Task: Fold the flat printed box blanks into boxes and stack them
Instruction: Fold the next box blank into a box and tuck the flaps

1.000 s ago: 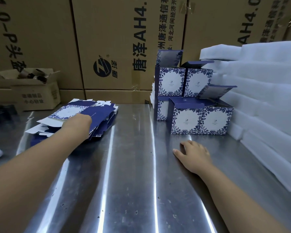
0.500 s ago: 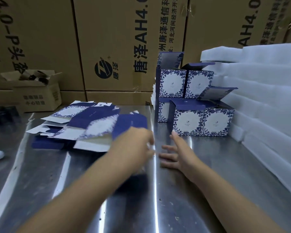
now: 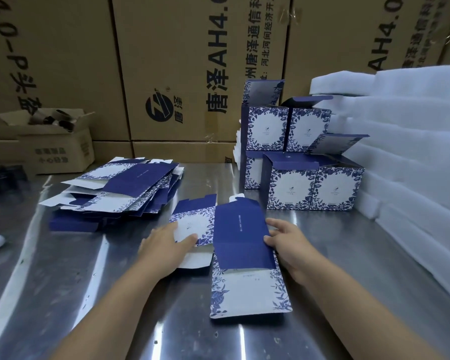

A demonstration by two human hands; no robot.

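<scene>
Lower centre of the frame: a flat navy-and-white floral printed card blank (image 3: 244, 258) lies on the scuffed, shiny steel bench (image 3: 109, 294). The left hand (image 3: 166, 246) rests on its left panel with the fingers (image 3: 186, 239) flat and together. The right hand (image 3: 290, 246) has its thumb tip on the navy panel's right edge, fingers straight and slightly spread. Further back on the left is a loose pile of flat blanks (image 3: 122, 190). On the right are stacked square folded boxes (image 3: 312, 189) with lids up, beside soft white foam sheets (image 3: 405, 162). Brown corrugated cartons (image 3: 172, 61) stand behind.
</scene>
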